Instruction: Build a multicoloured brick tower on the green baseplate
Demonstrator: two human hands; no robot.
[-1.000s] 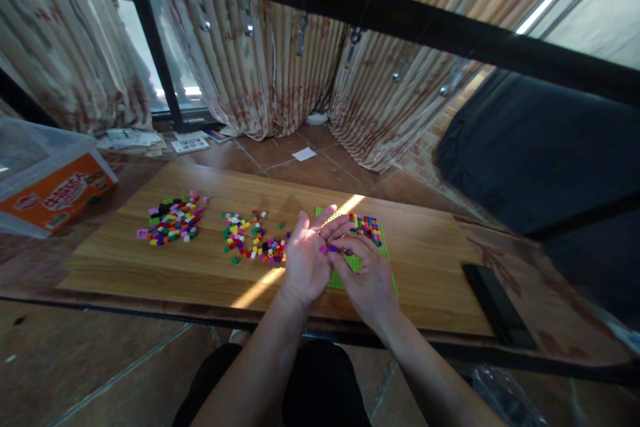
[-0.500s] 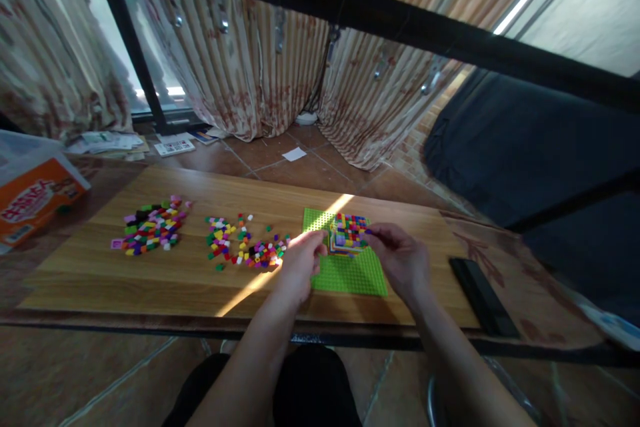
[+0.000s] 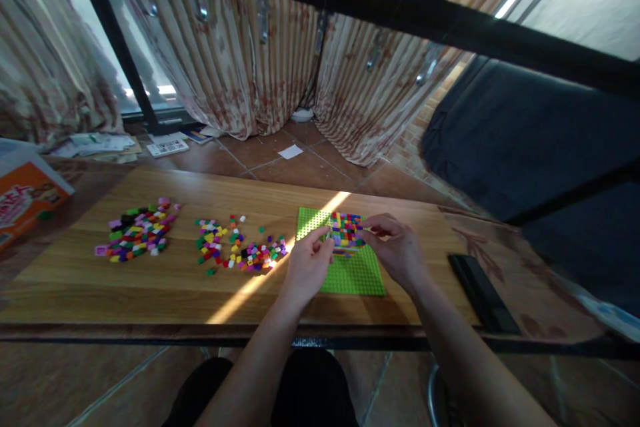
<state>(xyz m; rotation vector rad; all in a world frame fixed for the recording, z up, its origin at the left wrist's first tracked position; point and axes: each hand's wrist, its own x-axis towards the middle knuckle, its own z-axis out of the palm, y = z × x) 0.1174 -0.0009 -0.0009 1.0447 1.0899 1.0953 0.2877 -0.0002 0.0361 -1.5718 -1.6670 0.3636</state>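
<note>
A block of many small coloured building bricks (image 3: pixel 346 233) stands on a green studded baseplate (image 3: pixel 353 278). At its left side is my left hand (image 3: pixel 310 261), fingers curled and thumb and fingertips close together; whatever they hold, if anything, is hidden. My right hand (image 3: pixel 396 248) is at the block's right edge, thumb and forefinger pinched on a small dark blue or purple brick (image 3: pixel 361 228), mostly covered by the fingertips. I cannot tell whether that brick touches the block.
Loose bricks lie in two spreads on the wooden board, one nearer (image 3: pixel 260 255) and one farther left (image 3: pixel 140 233). A plastic tub with an orange label (image 3: pixel 30 197) stands at the far left. A long black object (image 3: pixel 483 293) lies on the right.
My left hand has turned and come nearer the block's left side, its fingers more curled. The right fingertips have shifted slightly left, onto the block's edge. The view has shifted a little.
</note>
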